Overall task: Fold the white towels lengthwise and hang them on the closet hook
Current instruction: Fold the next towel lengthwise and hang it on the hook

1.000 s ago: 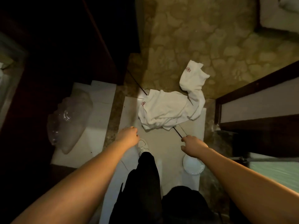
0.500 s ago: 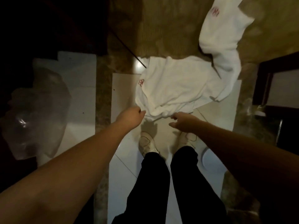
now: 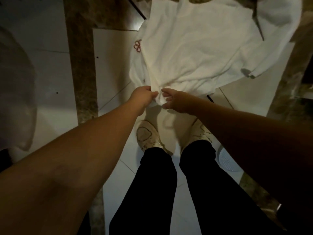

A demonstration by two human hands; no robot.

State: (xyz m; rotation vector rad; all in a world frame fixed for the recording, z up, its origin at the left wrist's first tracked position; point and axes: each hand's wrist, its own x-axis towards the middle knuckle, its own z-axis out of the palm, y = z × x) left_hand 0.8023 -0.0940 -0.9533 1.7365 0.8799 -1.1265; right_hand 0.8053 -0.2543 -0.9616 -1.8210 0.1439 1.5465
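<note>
Towels [image 3: 199, 48] lie in a crumpled white heap on the floor, upper centre to right, w/ the near edge bunched just ahead of the person's shoes.

Going left to right: a clear plastic bag [image 3: 16, 92] sits at far left on pale tile [image 3: 50, 68], blurry, contents can't be made out. Next a brown marble strip [image 3: 81, 65] runs top to bottom between the pale tiles. A red logo [image 3: 137, 45] shows on the heap's left edge, and a second bit of red peeks out lower down near the left hand.

Left hand [image 3: 144, 97] is at the heap's near edge, fingers curled round a gathered fold, gripping it. Right hand [image 3: 176, 100] is just beside it, nearly touching; thumb and fingers are spread round the same white bunch, w/ cloth showing between them, but whether they pinch it or only touch it I can't tell. Both bare forearms reach in from the bottom corners.

Below the hands: two pale shoes [image 3: 149, 136] side by side on the tile, black trouser legs [image 3: 152, 192] above them. Right shoe is partly hidden by the right arm.

Further right a round white ribbed disc [image 3: 227, 160] lies on the tile, half covered by the arm. The heap's right end trails off toward the top right corner, over marble. A dark thin line [image 3: 138, 9] crosses the floor at top, near the heap's upper left.
</note>
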